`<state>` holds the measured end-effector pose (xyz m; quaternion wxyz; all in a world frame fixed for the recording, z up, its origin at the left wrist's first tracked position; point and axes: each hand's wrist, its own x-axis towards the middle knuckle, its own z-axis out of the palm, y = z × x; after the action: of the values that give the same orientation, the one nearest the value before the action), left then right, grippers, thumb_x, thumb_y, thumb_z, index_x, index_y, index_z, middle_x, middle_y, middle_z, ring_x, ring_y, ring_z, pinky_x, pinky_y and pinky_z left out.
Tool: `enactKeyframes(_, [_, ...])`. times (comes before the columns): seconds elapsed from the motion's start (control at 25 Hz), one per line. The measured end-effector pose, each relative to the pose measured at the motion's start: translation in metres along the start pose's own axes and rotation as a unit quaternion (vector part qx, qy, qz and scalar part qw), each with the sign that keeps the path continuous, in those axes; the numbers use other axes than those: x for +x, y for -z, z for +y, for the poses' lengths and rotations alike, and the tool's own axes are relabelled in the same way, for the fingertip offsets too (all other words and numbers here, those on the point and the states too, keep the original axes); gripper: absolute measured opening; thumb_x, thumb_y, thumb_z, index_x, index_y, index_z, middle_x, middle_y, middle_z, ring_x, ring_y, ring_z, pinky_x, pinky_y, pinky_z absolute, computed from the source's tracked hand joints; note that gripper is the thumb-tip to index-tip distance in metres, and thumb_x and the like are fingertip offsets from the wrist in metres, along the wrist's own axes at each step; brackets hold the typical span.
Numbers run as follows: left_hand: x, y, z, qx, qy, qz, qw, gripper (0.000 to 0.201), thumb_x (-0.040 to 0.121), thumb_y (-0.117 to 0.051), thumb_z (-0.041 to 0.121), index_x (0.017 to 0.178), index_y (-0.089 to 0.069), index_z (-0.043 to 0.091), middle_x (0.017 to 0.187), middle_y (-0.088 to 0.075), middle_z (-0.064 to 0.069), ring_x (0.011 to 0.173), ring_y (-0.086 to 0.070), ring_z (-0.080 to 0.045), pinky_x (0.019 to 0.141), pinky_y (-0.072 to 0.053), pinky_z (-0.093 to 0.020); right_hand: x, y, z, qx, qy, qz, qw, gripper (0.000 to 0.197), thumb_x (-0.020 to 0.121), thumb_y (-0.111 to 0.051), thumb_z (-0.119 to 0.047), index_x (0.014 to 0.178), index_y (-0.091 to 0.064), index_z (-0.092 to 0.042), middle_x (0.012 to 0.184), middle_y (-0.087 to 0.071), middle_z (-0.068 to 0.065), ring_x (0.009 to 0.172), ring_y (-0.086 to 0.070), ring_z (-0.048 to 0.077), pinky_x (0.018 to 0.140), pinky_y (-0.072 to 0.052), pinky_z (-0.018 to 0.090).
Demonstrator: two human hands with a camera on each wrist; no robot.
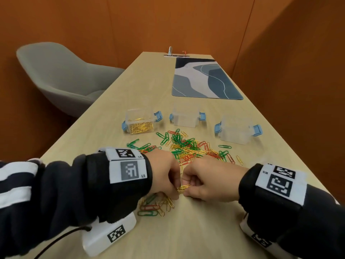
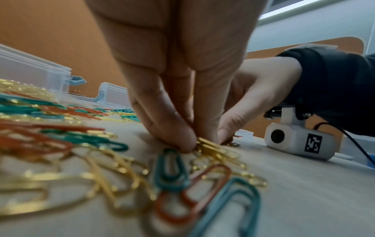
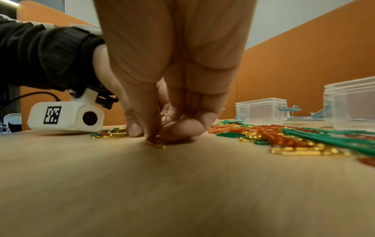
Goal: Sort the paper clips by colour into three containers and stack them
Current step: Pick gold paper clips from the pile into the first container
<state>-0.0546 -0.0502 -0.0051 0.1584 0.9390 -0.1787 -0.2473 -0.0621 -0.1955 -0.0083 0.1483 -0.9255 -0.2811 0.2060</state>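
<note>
Head view: a small bunch of gold clips [image 1: 183,187] is pinched between the left hand [image 1: 164,174] and the right hand [image 1: 207,181], both held low over the table [image 1: 205,230], probably so that loose clips can be gathered and squared into one bundle before being carried off. Each hand's fingers are curled, with the fingertips closed on the bunch, as is confirmed from the left wrist, where gold wire is seen nipped under a fingertip [image 2: 182,141]. The left container [image 1: 140,122] already holds gold clips, which suggests the bundle is meant for it; the middle container [image 1: 185,116] and the right container [image 1: 237,130] are set in a row beyond the mixed pile [image 1: 188,146], seemingly to keep one box within reach for each colour. A smaller scatter of clips [image 1: 156,204] lies just below the left hand. How many clips are in the bunch cannot be told, since most of it is covered by the fingers. From the right wrist only a glint of gold [image 3: 156,143] is seen under the fingertips. Whether the two farther containers hold anything cannot be made out through their frosted walls.
</note>
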Motion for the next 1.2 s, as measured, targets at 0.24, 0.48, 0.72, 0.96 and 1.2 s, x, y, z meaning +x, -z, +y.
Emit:
enactKeyframes(0.24, [0.000, 0.013, -0.027, -0.281, 0.050, -0.047, 0.957, 0.013, 0.084, -0.064, 0.005, 0.075, -0.062, 0.015, 0.065, -0.063, 0.001, 0.053, -0.060, -0.008, 0.055, -0.052, -0.016, -0.003, 0.005, 0.002, 0.033, 0.037, 0.108, 0.993, 0.011, 0.088, -0.059, -0.024, 0.078, -0.054, -0.024, 0.064, -0.048, -0.013, 0.056, -0.046, 0.002, 0.056, -0.039, 0.009])
enactKeyframes(0.48, [-0.006, 0.012, -0.023, -0.572, 0.101, -0.096, 0.808, 0.025, 0.098, -0.036, 0.013, 0.088, -0.056, 0.002, 0.059, -0.062, -0.010, 0.049, -0.062, -0.017, 0.050, -0.056, -0.023, 0.000, 0.004, -0.011, 0.105, 0.122, 0.208, 0.965, 0.005, 0.084, -0.067, -0.023, 0.085, -0.065, -0.019, 0.070, -0.056, -0.012, 0.070, -0.053, 0.004, 0.063, -0.044, 0.012])
enactKeyframes(0.72, [-0.011, 0.017, -0.020, -0.433, 0.120, -0.040, 0.892, 0.029, 0.094, -0.048, 0.032, 0.073, -0.056, 0.012, 0.053, -0.046, 0.003, 0.041, -0.042, -0.007, 0.037, -0.036, -0.015, -0.011, 0.005, 0.003, 0.057, 0.007, 0.106, 0.993, 0.045, 0.055, -0.085, -0.045, 0.089, -0.057, -0.034, 0.087, -0.055, -0.014, 0.076, -0.056, 0.006, 0.064, -0.047, 0.018])
enactKeyframes(0.96, [-0.023, 0.004, -0.012, 0.019, 0.043, -0.004, 0.999, 0.053, 0.055, -0.082, 0.050, 0.098, -0.057, 0.032, 0.068, -0.045, 0.014, 0.063, -0.042, -0.001, 0.057, -0.036, -0.020, -0.009, 0.005, 0.007, 0.065, -0.050, 0.029, 0.996, 0.017, 0.065, -0.083, -0.018, 0.074, -0.070, -0.025, 0.066, -0.066, -0.009, 0.065, -0.062, 0.004, 0.066, -0.051, 0.016])
enactKeyframes(1.2, [-0.014, -0.001, -0.008, 0.063, -0.002, -0.001, 0.998, 0.022, 0.076, -0.071, 0.038, 0.091, -0.065, 0.024, 0.061, -0.044, 0.013, 0.058, -0.041, -0.003, 0.055, -0.034, -0.014, -0.008, 0.005, 0.011, 0.053, -0.039, -0.035, 0.997, 0.008, 0.080, -0.071, -0.024, 0.074, -0.065, -0.026, 0.065, -0.061, -0.011, 0.062, -0.056, 0.001, 0.063, -0.046, 0.013])
